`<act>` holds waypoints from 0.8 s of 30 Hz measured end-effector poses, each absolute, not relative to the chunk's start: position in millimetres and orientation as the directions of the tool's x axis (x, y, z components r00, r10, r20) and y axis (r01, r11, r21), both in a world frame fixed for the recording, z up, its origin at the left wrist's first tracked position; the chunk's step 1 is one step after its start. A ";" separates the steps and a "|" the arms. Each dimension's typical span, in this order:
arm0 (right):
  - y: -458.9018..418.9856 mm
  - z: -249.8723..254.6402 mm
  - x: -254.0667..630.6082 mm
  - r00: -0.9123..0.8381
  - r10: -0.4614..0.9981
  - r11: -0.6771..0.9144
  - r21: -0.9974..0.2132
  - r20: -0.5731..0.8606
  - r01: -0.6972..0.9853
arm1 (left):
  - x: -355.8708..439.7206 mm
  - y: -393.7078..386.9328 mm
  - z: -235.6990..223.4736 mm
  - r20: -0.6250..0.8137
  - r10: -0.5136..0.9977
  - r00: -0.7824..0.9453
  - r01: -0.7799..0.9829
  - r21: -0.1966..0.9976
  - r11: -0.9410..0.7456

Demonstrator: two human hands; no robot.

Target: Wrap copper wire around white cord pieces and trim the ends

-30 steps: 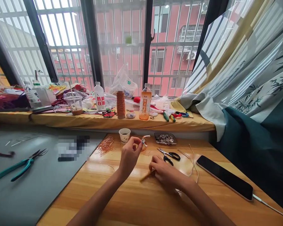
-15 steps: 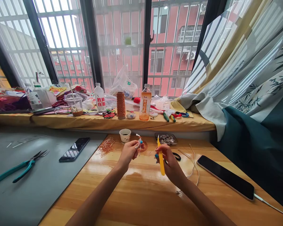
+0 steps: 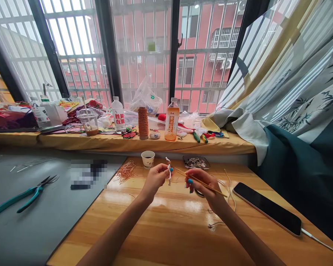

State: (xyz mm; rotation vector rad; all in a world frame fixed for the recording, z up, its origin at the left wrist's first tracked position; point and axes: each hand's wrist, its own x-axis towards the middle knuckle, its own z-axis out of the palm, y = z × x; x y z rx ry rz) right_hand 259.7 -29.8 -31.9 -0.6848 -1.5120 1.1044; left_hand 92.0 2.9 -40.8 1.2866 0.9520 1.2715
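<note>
In the head view, my left hand [image 3: 154, 181] pinches a short piece of white cord [image 3: 169, 180] between thumb and fingers. A bit of copper-coloured wire seems to be wound near its top. Yellow tweezers [image 3: 217, 191] are gripped in my right hand [image 3: 204, 183], their thin tips pointing left toward the cord but apart from it. Behind the left fingertips, a coil of copper-coloured wire is mostly hidden. Under my right hand, a black scissor handle [image 3: 199, 193] shows in part. White cords [image 3: 229, 184] lie beside the right wrist.
A paper cup [image 3: 148, 159] holds dark liquid beside a tangle of copper-coloured thread [image 3: 126, 171]. Behind my right hand stands a tray of small pieces [image 3: 195, 162]. A phone [image 3: 268, 208] lies right, teal pliers [image 3: 30, 195] left. Bottles and a thread spool [image 3: 143, 123] line the sill.
My right hand has turned the tweezers from nearly upright to a low slant, tips now toward the cord. My left hand has shifted slightly right with the cord.
</note>
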 end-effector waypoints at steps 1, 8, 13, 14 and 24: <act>-29.7 -31.6 260.7 -0.265 0.867 0.415 -0.905 0.423 -0.087 | 92.0 3.4 -40.7 0.147 0.982 0.117 -0.126 0.983 -0.132; -26.4 -26.7 268.3 -0.402 0.762 0.600 -0.787 0.508 0.143 | 91.1 3.0 -39.0 0.144 0.984 0.104 -0.130 0.983 -0.130; -23.7 -28.5 268.7 -0.472 0.691 0.704 -0.659 0.548 0.265 | 91.9 1.3 -40.1 0.162 0.982 0.092 -0.117 0.982 -0.151; -23.4 -29.6 268.2 -0.479 0.684 0.712 -0.646 0.550 0.276 | 92.3 1.0 -40.6 0.169 0.981 0.095 -0.109 0.981 -0.158; -26.1 -35.7 260.0 -0.327 0.848 0.454 -0.890 0.416 0.047 | 93.1 0.0 -43.2 0.213 0.973 0.086 -0.059 0.976 -0.208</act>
